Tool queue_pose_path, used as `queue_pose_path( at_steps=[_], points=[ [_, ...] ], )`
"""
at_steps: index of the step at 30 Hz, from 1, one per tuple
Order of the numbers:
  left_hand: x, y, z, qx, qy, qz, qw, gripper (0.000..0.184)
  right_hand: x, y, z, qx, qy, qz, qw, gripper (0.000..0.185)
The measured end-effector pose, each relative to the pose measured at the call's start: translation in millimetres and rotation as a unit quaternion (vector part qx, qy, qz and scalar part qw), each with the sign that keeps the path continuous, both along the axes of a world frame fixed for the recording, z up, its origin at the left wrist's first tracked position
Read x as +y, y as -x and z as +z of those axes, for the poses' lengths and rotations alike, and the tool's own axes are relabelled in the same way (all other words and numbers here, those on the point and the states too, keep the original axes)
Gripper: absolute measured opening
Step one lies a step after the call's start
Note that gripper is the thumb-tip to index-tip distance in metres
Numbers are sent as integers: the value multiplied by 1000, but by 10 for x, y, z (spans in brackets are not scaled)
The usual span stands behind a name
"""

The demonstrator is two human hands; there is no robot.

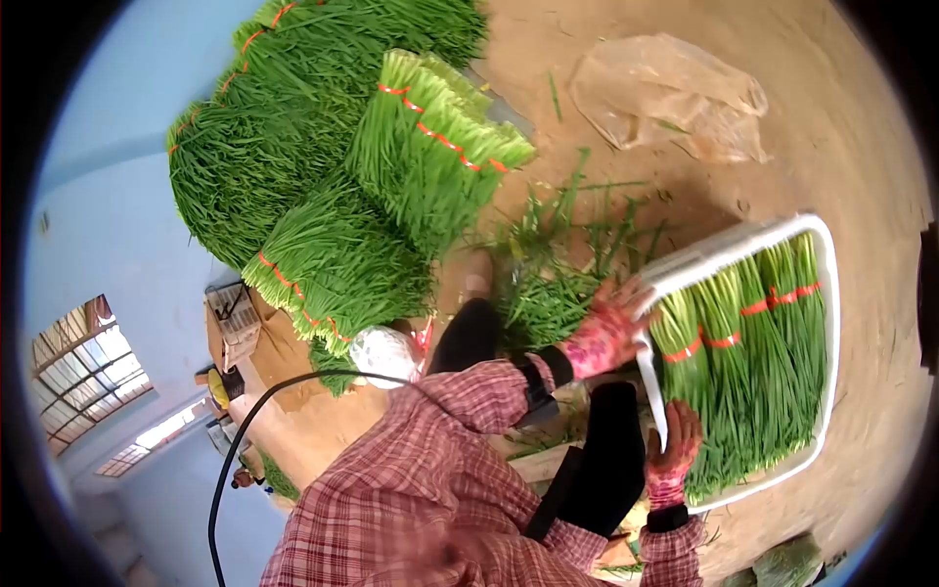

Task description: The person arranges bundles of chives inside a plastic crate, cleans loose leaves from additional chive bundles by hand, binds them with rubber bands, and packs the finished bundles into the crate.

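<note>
A white box point(830, 293) at the right holds several bundles of garlic chives point(763, 372), bound with red bands. My left hand point(602, 333), in a pink patterned glove with bare fingertips, is at the box's near upper corner with its fingers spread. Lower down, my right hand point(674, 450), gloved alike, is at the near side, where the white edge runs between thumb and fingers. Exactly how the right fingertips press on the box is hard to see.
Large banded stacks of chives point(333, 117) are piled at the upper left. Loose chives point(553, 303) litter the floor beside my left hand. A crumpled clear plastic bag point(670, 93) lies at the top. A white bag point(386, 354) sits near my knee, and a black cable point(217, 470) arcs at the left.
</note>
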State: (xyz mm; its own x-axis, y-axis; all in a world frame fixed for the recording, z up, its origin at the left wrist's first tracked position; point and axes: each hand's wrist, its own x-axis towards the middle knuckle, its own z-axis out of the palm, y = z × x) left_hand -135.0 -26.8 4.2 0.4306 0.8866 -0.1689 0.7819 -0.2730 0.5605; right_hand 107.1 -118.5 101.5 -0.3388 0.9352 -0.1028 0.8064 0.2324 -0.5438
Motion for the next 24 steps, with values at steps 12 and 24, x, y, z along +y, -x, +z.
queue_pose_path(
  at_steps=[12, 24],
  points=[
    [2030, 5341, -1031, 197, -147, 374, 894, 84, -77, 2897, -693, 196, 306, -136, 922, 26],
    [3063, 6319, -1366, 302, 13, 442, 845, 93, -214, 3593, -845, 221, 437, -313, 814, 20]
  ],
)
